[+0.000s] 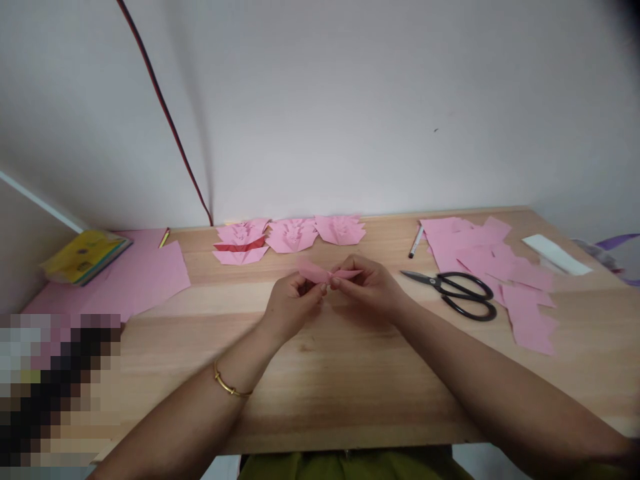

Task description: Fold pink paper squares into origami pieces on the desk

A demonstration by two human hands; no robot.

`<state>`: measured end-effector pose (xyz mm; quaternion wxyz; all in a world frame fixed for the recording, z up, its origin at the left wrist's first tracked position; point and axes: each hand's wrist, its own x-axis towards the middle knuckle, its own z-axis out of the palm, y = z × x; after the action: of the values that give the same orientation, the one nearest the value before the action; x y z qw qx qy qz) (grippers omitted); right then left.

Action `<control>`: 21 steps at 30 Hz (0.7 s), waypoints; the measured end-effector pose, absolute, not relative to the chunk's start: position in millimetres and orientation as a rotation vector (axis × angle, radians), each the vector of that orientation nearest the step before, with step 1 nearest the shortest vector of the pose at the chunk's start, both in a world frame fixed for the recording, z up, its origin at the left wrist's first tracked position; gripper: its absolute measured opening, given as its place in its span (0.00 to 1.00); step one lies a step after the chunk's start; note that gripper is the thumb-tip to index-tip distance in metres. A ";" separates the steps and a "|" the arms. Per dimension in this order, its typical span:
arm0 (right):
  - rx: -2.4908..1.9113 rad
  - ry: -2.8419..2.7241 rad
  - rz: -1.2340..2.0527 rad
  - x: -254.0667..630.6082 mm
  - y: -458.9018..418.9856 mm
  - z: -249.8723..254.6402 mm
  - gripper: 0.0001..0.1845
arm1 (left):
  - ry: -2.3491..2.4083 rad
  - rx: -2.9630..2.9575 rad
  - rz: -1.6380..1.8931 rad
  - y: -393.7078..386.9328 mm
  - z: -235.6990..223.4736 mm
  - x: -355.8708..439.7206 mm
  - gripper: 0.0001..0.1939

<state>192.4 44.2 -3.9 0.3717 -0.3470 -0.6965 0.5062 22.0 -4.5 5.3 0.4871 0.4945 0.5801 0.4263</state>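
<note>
Pinching folded pink paper point(313, 271) between close-set fingers point(346, 287), the left hand point(289, 303) and right hand point(374, 287) seemed to risk tearing its narrow middle (flimsy-looking stuff) by tugging unevenly.

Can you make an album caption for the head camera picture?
Left hand and right hand pinch folded pink paper above a wooden table, black-handled scissors lying to the right.

You have soft, rather dim light, perhaps from above. Below your right hand point(370, 285) a faint shadow falls on the worktop point(345, 393); behind its far edge, the cable point(161, 95) shades the wall point(320, 100). Coarse pixels cover the near-left corner.
</note>
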 end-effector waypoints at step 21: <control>-1.047 -1.845 1.206 194.1 45.9 -2.6 0.09 | 1.436 1.481 0.970 -1.9 2.0 18.5 0.12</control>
<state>194.1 45.9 -2.6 0.3438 -0.4028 -0.7101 0.4640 18.5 -1.9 2.0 0.4180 0.5902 0.5723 0.3865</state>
